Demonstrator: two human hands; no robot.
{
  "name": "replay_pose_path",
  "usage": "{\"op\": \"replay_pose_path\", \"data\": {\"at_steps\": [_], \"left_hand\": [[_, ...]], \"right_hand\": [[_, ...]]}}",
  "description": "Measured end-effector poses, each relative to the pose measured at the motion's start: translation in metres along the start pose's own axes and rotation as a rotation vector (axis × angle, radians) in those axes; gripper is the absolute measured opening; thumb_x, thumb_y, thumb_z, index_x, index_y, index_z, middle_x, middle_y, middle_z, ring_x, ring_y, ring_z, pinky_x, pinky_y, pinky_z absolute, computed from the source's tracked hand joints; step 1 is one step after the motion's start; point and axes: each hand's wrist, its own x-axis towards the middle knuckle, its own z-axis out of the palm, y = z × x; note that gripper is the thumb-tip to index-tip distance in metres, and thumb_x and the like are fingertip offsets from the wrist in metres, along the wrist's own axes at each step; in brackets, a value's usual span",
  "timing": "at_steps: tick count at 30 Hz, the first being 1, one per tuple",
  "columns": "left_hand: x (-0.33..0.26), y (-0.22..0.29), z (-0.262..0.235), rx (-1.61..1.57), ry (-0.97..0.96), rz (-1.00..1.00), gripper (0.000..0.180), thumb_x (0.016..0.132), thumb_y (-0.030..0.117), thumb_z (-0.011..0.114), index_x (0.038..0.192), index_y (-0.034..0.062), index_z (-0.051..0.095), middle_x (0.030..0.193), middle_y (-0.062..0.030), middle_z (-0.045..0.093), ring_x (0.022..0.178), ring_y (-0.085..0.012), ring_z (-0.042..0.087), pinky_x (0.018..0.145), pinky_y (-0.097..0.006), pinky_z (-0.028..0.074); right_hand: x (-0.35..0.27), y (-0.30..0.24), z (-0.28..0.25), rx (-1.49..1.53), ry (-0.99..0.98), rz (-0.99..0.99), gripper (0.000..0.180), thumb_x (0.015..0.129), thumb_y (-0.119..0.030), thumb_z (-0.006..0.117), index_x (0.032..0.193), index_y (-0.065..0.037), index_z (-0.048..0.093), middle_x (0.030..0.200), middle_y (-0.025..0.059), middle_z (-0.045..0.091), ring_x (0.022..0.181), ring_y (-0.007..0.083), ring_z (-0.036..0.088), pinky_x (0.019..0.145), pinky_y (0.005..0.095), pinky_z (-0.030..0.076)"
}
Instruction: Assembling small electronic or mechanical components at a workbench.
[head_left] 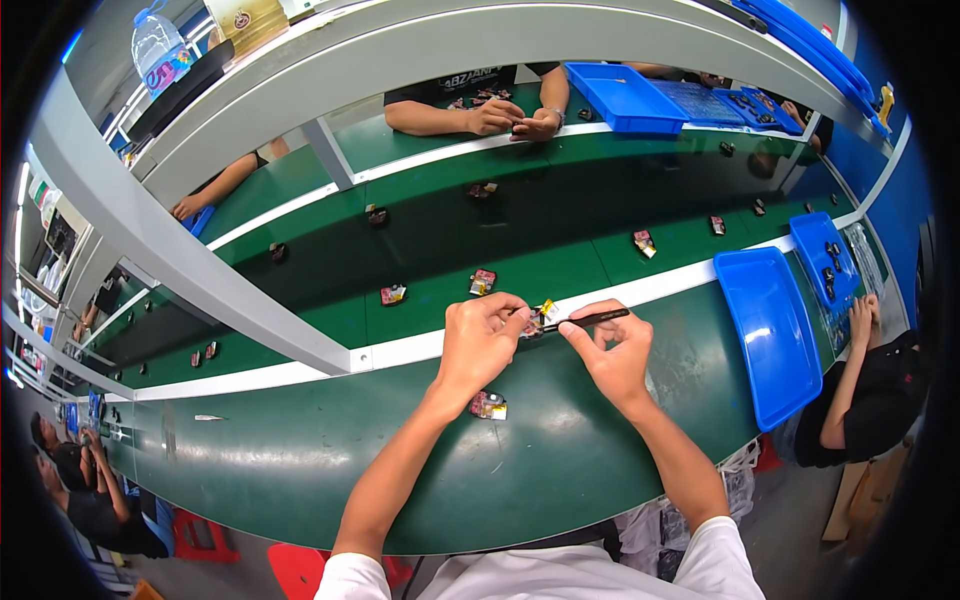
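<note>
My left hand (pixel 480 345) pinches a small electronic part (pixel 540 313) with a yellow piece on it, just over the white rail of the green bench. My right hand (pixel 615 360) is closed on dark tweezers (pixel 600 316), whose tips point left and meet the part. Fingers hide much of the part, so its details are too small to tell. On the bench below my left wrist lies a similar small red, silver and yellow assembly (pixel 488 405).
Similar assemblies (pixel 483 281) lie spaced along the green belt (pixel 560 275) beyond the white rail (pixel 400 350). A blue tray (pixel 768 335) is at my right. A grey post (pixel 200 240) slants across the left. Co-workers sit opposite and on both sides.
</note>
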Motion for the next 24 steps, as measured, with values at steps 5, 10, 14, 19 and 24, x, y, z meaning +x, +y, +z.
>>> {"op": "replay_pose_path", "data": {"at_steps": [5, 10, 14, 19, 24], "left_hand": [[-0.001, -0.005, 0.000, 0.030, -0.033, 0.020, 0.017, 0.091, 0.008, 0.069, 0.097, -0.0076, 0.072, 0.063, -0.0071, 0.067, 0.045, -0.0092, 0.056, 0.045, -0.027, 0.042], [0.000, -0.009, 0.003, 0.044, -0.034, 0.063, 0.016, 0.091, 0.008, 0.068, 0.096, -0.0062, 0.073, 0.059, -0.0080, 0.064, 0.046, -0.0097, 0.056, 0.045, -0.028, 0.041], [-0.001, -0.005, 0.003, -0.027, -0.050, 0.023, 0.016, 0.092, 0.009, 0.067, 0.097, -0.0053, 0.073, 0.056, -0.0085, 0.062, 0.046, -0.0099, 0.055, 0.046, -0.029, 0.041], [-0.004, -0.002, 0.004, -0.032, -0.045, 0.032, 0.019, 0.093, 0.010, 0.067, 0.099, -0.0066, 0.073, 0.059, -0.0097, 0.065, 0.047, -0.0110, 0.058, 0.046, -0.028, 0.043], [-0.003, 0.002, 0.004, -0.052, -0.047, 0.017, 0.023, 0.093, 0.011, 0.068, 0.105, -0.0073, 0.072, 0.066, -0.0117, 0.069, 0.050, -0.0124, 0.064, 0.047, -0.027, 0.048]], "right_hand": [[0.000, -0.006, -0.003, 0.051, -0.061, 0.118, 0.014, 0.082, 0.003, 0.079, 0.091, 0.003, 0.068, 0.079, 0.0012, 0.068, 0.055, -0.0015, 0.046, 0.048, 0.0163, 0.031], [0.003, 0.006, -0.002, 0.288, -0.035, 0.234, 0.012, 0.083, 0.006, 0.077, 0.091, 0.004, 0.068, 0.078, 0.0047, 0.071, 0.056, -0.0004, 0.053, 0.047, 0.0168, 0.034], [0.007, 0.000, -0.006, 0.406, -0.090, 0.317, 0.012, 0.085, 0.010, 0.073, 0.094, 0.007, 0.066, 0.085, 0.0109, 0.072, 0.076, 0.0111, 0.069, 0.063, 0.0199, 0.052], [0.008, -0.001, -0.007, 0.437, -0.114, 0.357, 0.013, 0.085, 0.012, 0.071, 0.096, 0.008, 0.065, 0.088, 0.0130, 0.071, 0.082, 0.0154, 0.071, 0.072, 0.0243, 0.057], [0.010, -0.010, -0.014, 0.386, -0.034, 0.387, 0.013, 0.086, 0.011, 0.070, 0.097, 0.008, 0.064, 0.089, 0.0153, 0.072, 0.084, 0.0183, 0.073, 0.075, 0.0260, 0.059]]}}
